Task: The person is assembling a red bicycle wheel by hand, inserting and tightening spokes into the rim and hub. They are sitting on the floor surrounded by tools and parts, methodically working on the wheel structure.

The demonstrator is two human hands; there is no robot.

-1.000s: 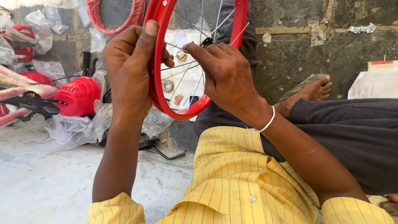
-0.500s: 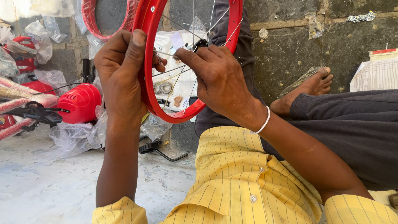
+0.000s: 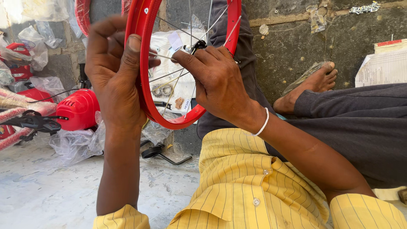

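soft, even daylight, no hard shadows; sharp focus throughout, slight stretching at the edges.

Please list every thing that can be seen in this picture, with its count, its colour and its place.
wheel rim: one, red, upright in the middle, with thin metal spokes.
hub: one, dark, in the centre of the rim.
second rim: one, red, at the top left, partly out of view.
plastic housing: one, red, on the floor at the left.
plastic bags: several, clear, on the floor at the left.
bent metal part: one, black, on the floor below the rim.
papers: a few, white, at the right against the wall.
foot: one, bare, on the floor at the right.
bracelet: one, white, on the right wrist.
left hand: grips the rim.
right hand: fingers at the spokes near the hub.
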